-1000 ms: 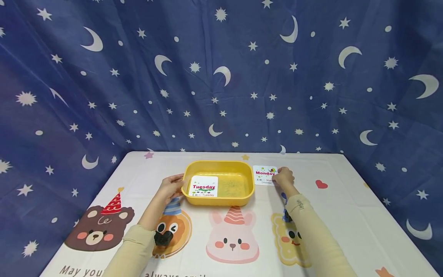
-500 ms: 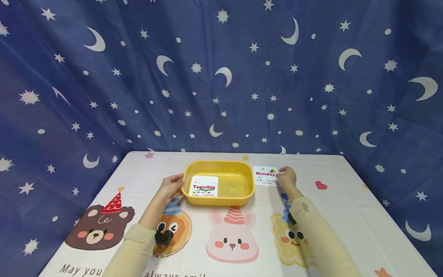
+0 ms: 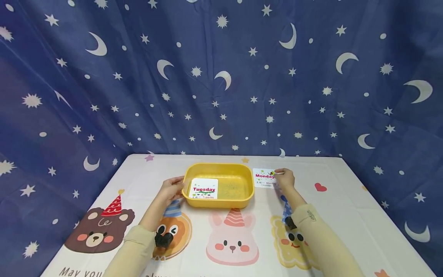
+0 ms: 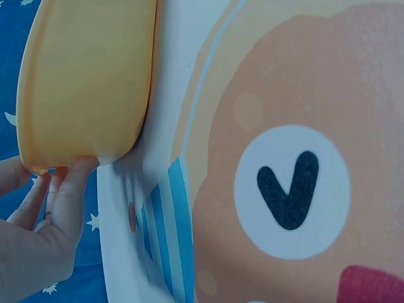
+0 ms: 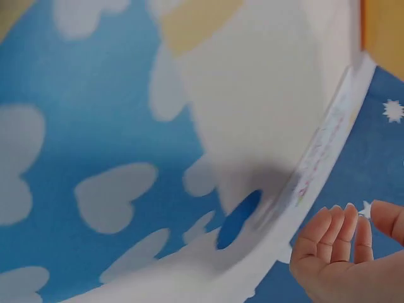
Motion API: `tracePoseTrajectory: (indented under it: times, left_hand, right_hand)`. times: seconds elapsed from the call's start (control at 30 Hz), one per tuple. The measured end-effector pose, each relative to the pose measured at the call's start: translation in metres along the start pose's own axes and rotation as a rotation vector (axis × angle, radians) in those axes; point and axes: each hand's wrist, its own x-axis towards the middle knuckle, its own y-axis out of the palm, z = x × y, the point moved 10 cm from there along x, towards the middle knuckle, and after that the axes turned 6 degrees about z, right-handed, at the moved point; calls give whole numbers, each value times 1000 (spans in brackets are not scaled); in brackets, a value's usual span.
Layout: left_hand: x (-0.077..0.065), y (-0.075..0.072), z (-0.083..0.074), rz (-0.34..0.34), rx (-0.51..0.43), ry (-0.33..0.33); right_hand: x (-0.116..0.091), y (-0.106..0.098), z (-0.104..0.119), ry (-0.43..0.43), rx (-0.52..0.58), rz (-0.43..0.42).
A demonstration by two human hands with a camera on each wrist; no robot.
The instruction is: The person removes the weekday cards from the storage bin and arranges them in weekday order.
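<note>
A shallow yellow plastic tray [image 3: 219, 203] rests on the table, with a "Tuesday" card [image 3: 204, 184] lying face up in its left half. My left hand [image 3: 172, 189] grips the tray's left end. In the left wrist view, the fingers [image 4: 74, 192] press the tray's outer wall [image 4: 88, 88] with the thumb near the rim. To the right of the tray lies a "Monday" card [image 3: 264, 178] on the tabletop. My right hand [image 3: 285, 179] hovers at that card's right edge, covering its corner. Its fingers [image 5: 341, 240] bend loosely toward the thumb in the right wrist view, holding nothing visible.
A white cloth [image 3: 311, 215] printed with cartoon animals covers the table. Behind it hangs a dark blue curtain [image 3: 221, 115] with moons and stars. Black wrist straps [image 3: 163, 239] show beneath the forearms.
My right hand has drawn slightly rightward off the Monday card, and its fingers have parted from the thumb. The left hand, tray and Tuesday card stay in place.
</note>
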Motion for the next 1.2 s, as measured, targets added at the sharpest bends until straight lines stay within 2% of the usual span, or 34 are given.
tracePoseTrajectory:
  times: [0.27, 0.43, 0.87, 1.2]
  left_hand:
    - [2, 0, 1, -10, -2, -10]
    - [2, 0, 0, -8, -11, -4]
    - [2, 1, 1, -5, -18, -11]
    - [-1, 1, 1, -3, -8, -21]
  right_hand:
    - [-12, 4, 15, -26, 191, 58]
    - [-20, 6, 26, -41, 269, 108]
    - [-44, 23, 56, -85, 322, 250]
    - [-60, 41, 66, -70, 340, 356]
